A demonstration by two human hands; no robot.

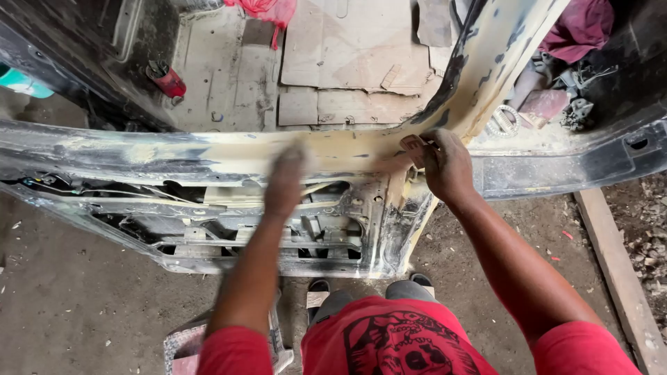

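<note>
Door shell [208,156]: big stripped car door, propped on edge across the dirt floor, coated in yellowish filler.
Right hand [445,167]: fingers pinched a small folded sanding paper [415,147] against the door's pillar corner.
Left hand [285,182]: blurry, lay flat on the filler strip; finger spread, honestly couldn't tell.
Red can [165,78]: lay beyond the door.

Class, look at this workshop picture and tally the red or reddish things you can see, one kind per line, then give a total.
Red can lying inside the car shell: 1
Red cloth at the top edge: 1
Maroon cloth at the upper right: 1
Red shirt on the person: 1
Total: 4
</note>
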